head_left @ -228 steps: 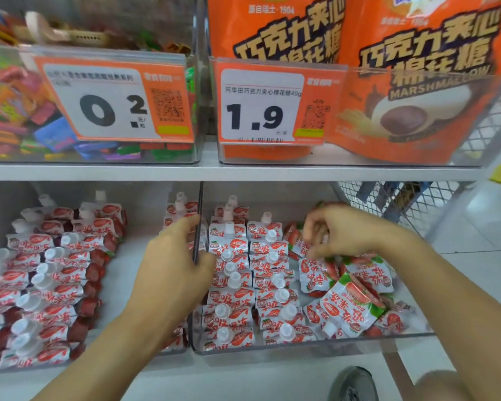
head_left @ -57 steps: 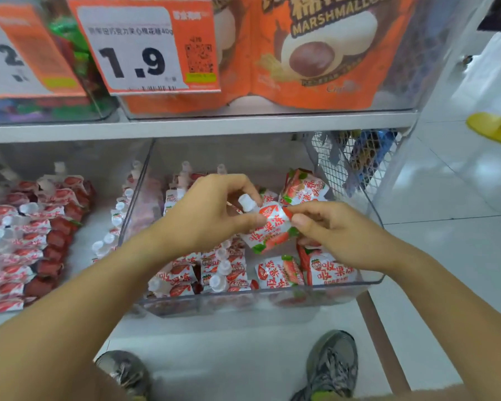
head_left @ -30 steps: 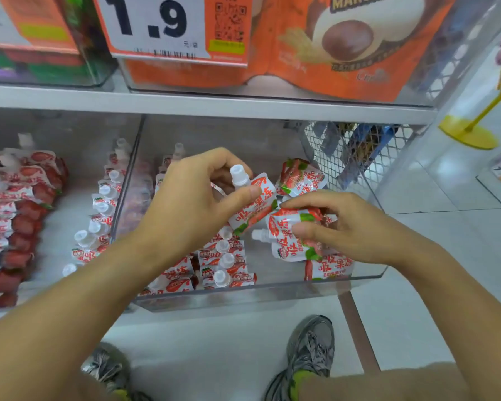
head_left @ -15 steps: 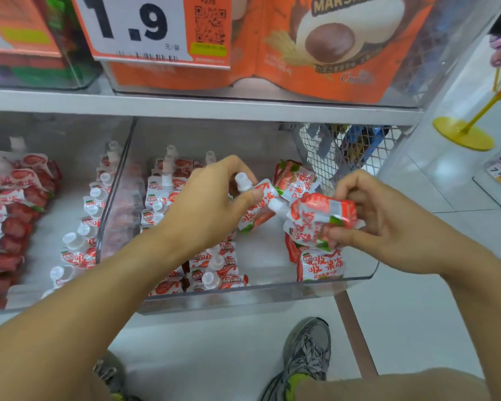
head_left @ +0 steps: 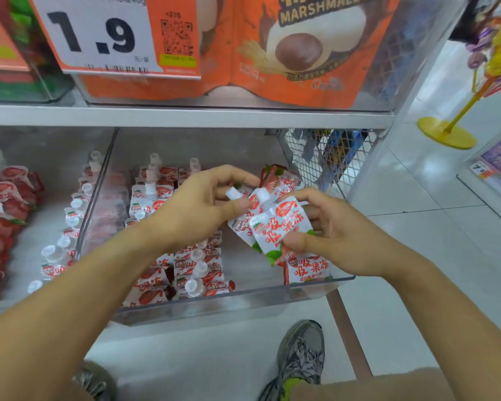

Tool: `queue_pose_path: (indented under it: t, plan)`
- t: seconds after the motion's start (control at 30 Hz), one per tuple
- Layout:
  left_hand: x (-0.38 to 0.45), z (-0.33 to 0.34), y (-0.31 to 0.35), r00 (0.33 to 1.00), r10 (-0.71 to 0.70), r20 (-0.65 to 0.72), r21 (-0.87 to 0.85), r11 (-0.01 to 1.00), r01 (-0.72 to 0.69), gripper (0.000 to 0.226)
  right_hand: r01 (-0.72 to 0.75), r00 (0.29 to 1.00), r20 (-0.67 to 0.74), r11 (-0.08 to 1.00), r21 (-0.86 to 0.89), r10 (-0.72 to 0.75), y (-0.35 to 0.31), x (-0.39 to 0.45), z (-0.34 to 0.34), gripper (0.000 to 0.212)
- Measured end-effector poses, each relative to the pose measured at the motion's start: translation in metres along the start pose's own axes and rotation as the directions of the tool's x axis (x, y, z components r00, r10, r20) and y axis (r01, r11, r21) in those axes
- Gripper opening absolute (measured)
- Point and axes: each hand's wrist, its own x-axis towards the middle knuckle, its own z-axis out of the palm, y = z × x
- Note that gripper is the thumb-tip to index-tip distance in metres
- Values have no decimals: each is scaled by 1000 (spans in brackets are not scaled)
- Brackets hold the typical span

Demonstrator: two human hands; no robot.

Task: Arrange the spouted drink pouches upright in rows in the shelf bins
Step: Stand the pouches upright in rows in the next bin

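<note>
**Operator:** Head view, the only feed I've got. My left hand hovers over the clear right-hand bin, thumb and fingers pinching a spouted pouch just below its white cap. My right hand pinches a second pouch by its lower edge, thumb on the printed face, fingers curled behind. The two pouches overlap, caps pointing up and away from me.

**Spotter:** Why bunch them together like that?

**Operator:** My guess is I'm squaring them into a pair so both go down as one upright stack. Holding near the spout steadies the floppy body.

**Spotter:** Where do they go?

**Operator:** Upright rows already fill the left part of this bin, caps up. The right part shows bare floor, with one pouch standing at the front wall and another leaning at the back. That gap looks like the slot for a new row.

**Spotter:** Anything else in frame?

**Operator:** The neighbouring bin on the left holds more pouches, some lying tilted. Above sits the shelf with a price tag and orange marshmallow bags. Risk, as I judge it: the soft pouches may topple once released.
</note>
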Motion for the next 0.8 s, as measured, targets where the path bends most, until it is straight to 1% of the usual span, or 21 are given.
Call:
queue_pose_path:
  t: [0.03, 0.07, 0.13, 0.17, 0.23, 0.3, 0.4, 0.47, 0.5, 0.57, 0.63, 0.67, 0.7, 0.73, 0.8]
  plan:
    - [0, -2, 1, 999, 2, 52, -6, 1000, -1, 22, -7, 1000, 8, 1000, -1, 7, 1, 1, 1, 45]
    - [0, -5, 2, 995, 2, 101, -9, 1000, -1, 21, -1, 1000, -15, 999, -38, 0, 3, 3, 3, 48]
    - [-1, -9, 5, 986, -15, 163, -18, 1000, 18, 24, 18, 993, -110, 991, -129, -33, 4, 7, 8, 47]
    - [0, -11, 6, 986, -22, 162, -10, 1000, 24, 25, 26, 986, -159, 987, -158, -51, 3, 9, 11, 45]
    - [-1, -12, 9, 995, 18, 96, 73, 997, -25, 18, 44, 966, -239, 975, -216, -97, 1, 14, 17, 44]
    - [-1, -12, 10, 996, 81, 27, 207, 975, -85, 17, 27, 954, -283, 965, -262, -103, -2, 17, 18, 48]
    - [-6, -19, 14, 989, 145, -20, 398, 909, -125, 15, -57, 953, -297, 932, -358, -56, -6, 18, 5, 64]
    - [-13, -32, 17, 981, 185, -55, 495, 858, -134, 16, -141, 937, -349, 879, -456, -31, -9, 25, -2, 68]
    - [-16, -38, 18, 978, 196, -72, 521, 843, -131, 16, -184, 926, -377, 833, -521, -32, -10, 32, -3, 70]
    - [-21, -48, 16, 974, 208, -87, 525, 841, -133, 17, -252, 929, -370, 720, -647, -7, -7, 57, 3, 81]
    - [-25, -51, 14, 974, 212, -79, 508, 850, -143, 17, -312, 938, -334, 632, -709, 89, 1, 81, 11, 90]
    - [-27, -51, 12, 974, 213, -81, 501, 853, -145, 17, -335, 936, -331, 594, -732, 120, 6, 90, 12, 89]
    - [-29, -52, 11, 972, 218, -87, 497, 855, -147, 17, -350, 931, -345, 566, -746, 120, 7, 95, 11, 88]
    - [-31, -54, 10, 968, 229, -100, 496, 855, -151, 17, -351, 928, -358, 562, -749, 102, 6, 97, 9, 88]
    - [-35, -59, 10, 957, 256, -140, 504, 850, -153, 18, -273, 944, -329, 601, -751, 18, -4, 97, 2, 87]
